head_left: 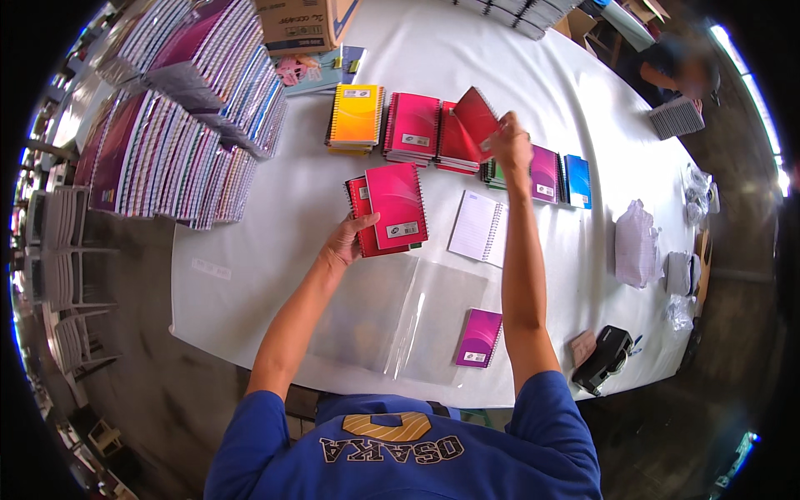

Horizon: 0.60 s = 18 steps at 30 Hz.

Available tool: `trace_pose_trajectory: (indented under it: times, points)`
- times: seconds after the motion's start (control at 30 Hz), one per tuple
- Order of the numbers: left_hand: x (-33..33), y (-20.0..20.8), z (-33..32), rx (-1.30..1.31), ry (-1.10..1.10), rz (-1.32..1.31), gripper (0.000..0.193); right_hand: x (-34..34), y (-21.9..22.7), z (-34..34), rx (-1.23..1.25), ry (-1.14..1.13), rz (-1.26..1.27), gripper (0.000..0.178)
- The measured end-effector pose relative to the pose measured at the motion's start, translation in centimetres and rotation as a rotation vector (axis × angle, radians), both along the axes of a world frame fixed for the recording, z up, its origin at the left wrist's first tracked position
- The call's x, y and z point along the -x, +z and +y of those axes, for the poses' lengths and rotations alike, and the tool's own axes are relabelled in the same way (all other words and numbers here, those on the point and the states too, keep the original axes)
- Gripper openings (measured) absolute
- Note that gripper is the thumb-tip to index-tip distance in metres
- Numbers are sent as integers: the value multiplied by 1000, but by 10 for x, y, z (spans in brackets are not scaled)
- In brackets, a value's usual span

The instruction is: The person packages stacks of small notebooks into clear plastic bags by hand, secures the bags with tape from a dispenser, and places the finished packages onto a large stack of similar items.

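My left hand point(343, 239) is closed around a few small spiral notebooks, a pink notebook point(397, 204) on top and a red one point(359, 193) showing beneath. My right hand point(512, 150) grips a red spiral notebook point(477, 118), tilted above the red stack point(451, 148). Left of that stand a magenta stack point(413, 117) and a yellow stack point(357, 115). To its right are green notebooks point(494, 173), partly hidden by my arm, then purple point(545, 171) and blue point(577, 179) ones. An open lined notebook point(473, 223) lies nearer me, above a clear plastic sheet point(358, 304) and a purple notebook point(477, 340).
Tall piles of wrapped notebooks point(158, 158) fill the left, with a cardboard box point(296, 23) behind. On the right are a white plastic bag point(636, 246), a black tape dispenser point(603, 360) and the table's curved edge. Another person point(667, 71) is at the far right.
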State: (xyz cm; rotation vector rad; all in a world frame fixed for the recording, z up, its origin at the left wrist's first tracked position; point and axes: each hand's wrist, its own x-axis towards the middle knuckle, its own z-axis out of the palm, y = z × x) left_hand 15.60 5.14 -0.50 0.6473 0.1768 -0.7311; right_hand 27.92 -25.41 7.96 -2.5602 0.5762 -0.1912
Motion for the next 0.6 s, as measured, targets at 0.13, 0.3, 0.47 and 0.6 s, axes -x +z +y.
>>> trace_pose_trajectory:
  times: [0.13, 0.3, 0.47, 0.6]
  points:
    - [6, -6, 14, -12, -21, -12, 87, 13, 96, 13, -323, 788, -65, 26]
    - [9, 5, 8, 186, -68, -115, 109, 17, 120, 125, -239, 1492, 407, 29]
    - [13, 6, 24, 120, 2, -75, 82, -30, 21, 123, -41, 591, 279, 46]
    - [9, -5, 32, 103, 186, 19, 70, -35, -45, 119, 75, -18, 8, 94]
